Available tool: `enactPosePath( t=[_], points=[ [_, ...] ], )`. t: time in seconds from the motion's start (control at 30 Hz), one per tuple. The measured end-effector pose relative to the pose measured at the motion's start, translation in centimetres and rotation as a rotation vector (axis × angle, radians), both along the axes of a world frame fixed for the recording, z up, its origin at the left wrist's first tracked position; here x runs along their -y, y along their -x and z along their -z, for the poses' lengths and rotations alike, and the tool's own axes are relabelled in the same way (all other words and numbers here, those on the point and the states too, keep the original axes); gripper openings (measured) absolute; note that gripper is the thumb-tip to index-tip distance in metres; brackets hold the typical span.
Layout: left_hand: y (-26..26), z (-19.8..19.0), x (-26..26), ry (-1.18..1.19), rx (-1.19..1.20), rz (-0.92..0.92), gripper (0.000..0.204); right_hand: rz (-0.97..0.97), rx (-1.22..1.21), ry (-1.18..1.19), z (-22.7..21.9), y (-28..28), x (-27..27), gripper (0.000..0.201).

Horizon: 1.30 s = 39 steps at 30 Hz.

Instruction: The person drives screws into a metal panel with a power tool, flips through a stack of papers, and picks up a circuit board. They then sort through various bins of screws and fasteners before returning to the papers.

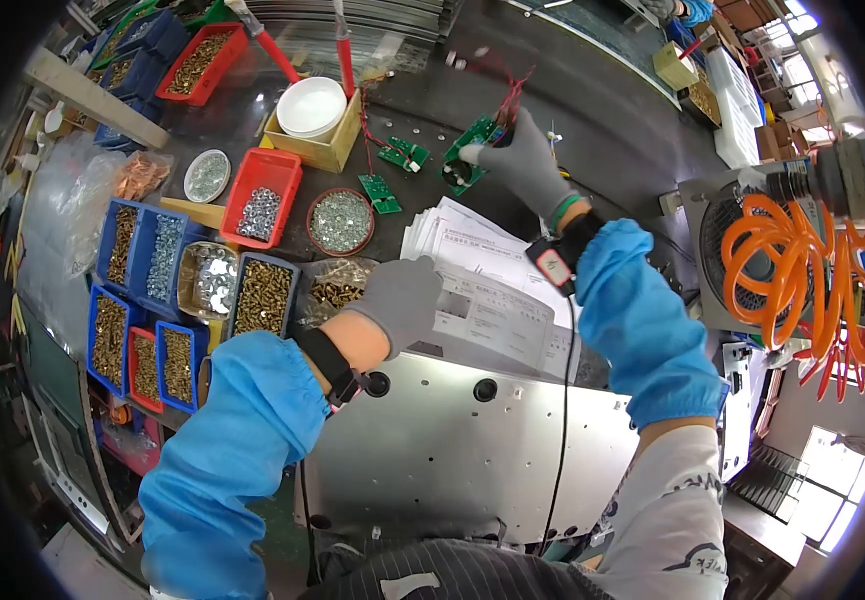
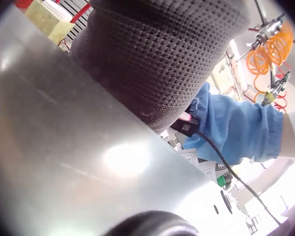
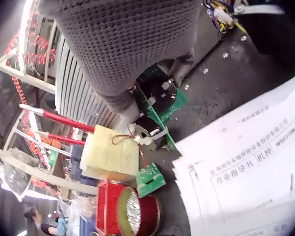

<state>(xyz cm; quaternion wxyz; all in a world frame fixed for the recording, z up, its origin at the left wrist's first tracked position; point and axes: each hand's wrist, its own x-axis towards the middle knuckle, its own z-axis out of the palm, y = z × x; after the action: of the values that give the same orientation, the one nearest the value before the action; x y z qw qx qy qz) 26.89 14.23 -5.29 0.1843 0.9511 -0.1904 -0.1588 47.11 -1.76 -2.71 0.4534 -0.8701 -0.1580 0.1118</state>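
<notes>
In grey gloves, both hands are over the workbench. My right hand [image 1: 527,165] grips a green circuit board [image 1: 462,172], thumb on one side and fingers on the other. Dark round parts on the board [image 3: 160,96] show in the right wrist view, and red wires [image 1: 512,95] rise beyond it. My left hand [image 1: 402,298] is over the left edge of the printed sheets [image 1: 492,310], close to a bag of brass screws [image 1: 337,285], and holds nothing that shows. Below it lies a silver metal panel [image 1: 452,450] with holes and black grommets.
Two smaller green boards [image 1: 380,194] with wires lie left of the right hand. Bins of screws [image 1: 264,295], a red bin of nuts [image 1: 260,200] and a round dish [image 1: 340,222] stand at the left. Orange coiled hose [image 1: 772,260] hangs at the right. Cables run from both wrists.
</notes>
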Motion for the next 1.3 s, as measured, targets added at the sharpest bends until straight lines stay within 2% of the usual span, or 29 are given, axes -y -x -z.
enactPosePath(
  t=[0.03,0.1,0.13,0.2,0.27,0.33,0.37,0.4,0.43,0.47,0.5,0.53,0.6,0.67,0.73,0.77,0.8,0.9,0.93,1.0,1.07,1.13,1.17,1.2,1.27,1.3],
  points=[
    [0.0,0.1,0.0,0.003,-0.003,0.007,0.035,0.007,-0.003,0.003,-1.2,0.1,1.1,0.057],
    [-0.2,0.2,0.0,-0.003,0.016,0.006,0.035,-0.311,-0.237,-0.045,-3.5,0.3,3.6,0.054],
    [-0.4,0.1,0.0,0.000,0.018,0.016,0.035,-0.300,-0.236,-0.043,-4.0,0.8,4.8,0.054],
    [-0.5,-0.3,0.0,-0.039,-0.002,0.006,0.035,-0.370,-0.316,0.191,-4.5,2.6,7.4,0.052],
    [-0.7,-0.1,0.1,-0.059,0.008,0.010,0.036,-0.383,-0.322,0.184,-4.9,4.1,9.0,0.055],
    [-1.1,0.4,0.0,-0.080,0.015,0.012,0.036,-0.319,-0.362,0.091,-5.9,5.2,10.3,0.058],
    [-1.3,1.2,-0.2,-0.103,0.011,0.046,0.037,-0.304,-0.483,-0.080,-6.2,5.8,10.8,0.060],
    [-1.6,2.0,-0.4,-0.127,0.008,0.081,0.038,-0.295,-0.487,-0.086,-6.9,6.4,11.1,0.060],
    [-2.1,2.9,-0.7,-0.129,0.005,0.113,0.038,-0.345,-0.551,-0.133,-7.8,6.9,11.3,0.061],
    [-2.4,2.1,-0.5,-0.133,0.002,0.122,0.038,-0.396,-0.614,-0.181,-8.8,7.4,11.5,0.062],
    [-2.7,1.2,-0.4,-0.085,-0.044,0.032,0.037,-0.426,-0.721,-0.151,-9.6,7.9,11.7,0.060],
    [-2.9,0.6,-0.2,-0.036,-0.089,-0.059,0.036,-0.421,-0.720,-0.158,-10.0,8.5,11.9,0.060],
    [-3.3,0.4,-0.1,-0.045,-0.092,-0.034,0.035,-0.485,-0.653,0.127,-10.4,9.6,12.4,0.056],
    [-3.2,0.4,-0.4,-0.055,-0.098,-0.010,0.034,-0.480,-0.565,0.175,-8.5,10.5,13.5,0.056],
    [-3.0,0.2,-0.8,0.041,-0.037,-0.001,0.030,-0.439,-0.357,0.499,-7.8,10.7,14.4,0.061],
    [-3.0,0.1,-0.8,0.039,-0.037,0.005,0.030,-0.362,-0.562,0.498,-7.5,10.5,14.7,0.066],
    [-3.1,-0.1,-0.9,0.001,-0.115,-0.016,0.031,-0.358,-0.563,0.495,-6.1,10.2,15.5,0.066],
    [-3.1,-1.0,-1.0,-0.026,-0.241,-0.058,0.032,-0.490,-0.804,0.491,-0.1,10.0,18.3,0.065],
    [-3.1,-1.1,-1.0,-0.010,-0.288,-0.083,0.031,-0.486,-0.807,0.488,-0.5,10.2,18.2,0.065],
    [-2.8,-0.8,-1.2,0.006,-0.276,-0.081,0.030,-0.405,-1.054,0.492,-1.6,10.7,17.5,0.063],
    [-2.7,-1.0,-1.4,0.020,-0.263,-0.085,0.030,-0.458,-1.030,0.479,0.0,10.2,18.0,0.064],
    [-2.7,-1.5,-1.7,0.062,-0.251,-0.070,0.032,-0.483,-0.811,0.482,1.3,10.0,18.5,0.062],
    [-2.7,-1.6,-1.9,0.061,-0.252,-0.071,0.032,-0.349,-0.719,0.477,1.0,10.1,18.7,0.059],
    [-2.8,-1.7,-2.1,0.084,-0.210,-0.076,0.029,-0.350,-0.720,0.476,1.1,10.0,19.0,0.059],
    [-3.0,-2.1,-2.3,0.107,-0.167,-0.083,0.026,-0.295,-0.313,0.599,1.1,8.8,20.0,0.065],
    [-3.1,-2.2,-2.4,0.081,-0.137,-0.089,0.026,-0.296,-0.312,0.598,1.1,8.3,20.5,0.065]
  ],
)
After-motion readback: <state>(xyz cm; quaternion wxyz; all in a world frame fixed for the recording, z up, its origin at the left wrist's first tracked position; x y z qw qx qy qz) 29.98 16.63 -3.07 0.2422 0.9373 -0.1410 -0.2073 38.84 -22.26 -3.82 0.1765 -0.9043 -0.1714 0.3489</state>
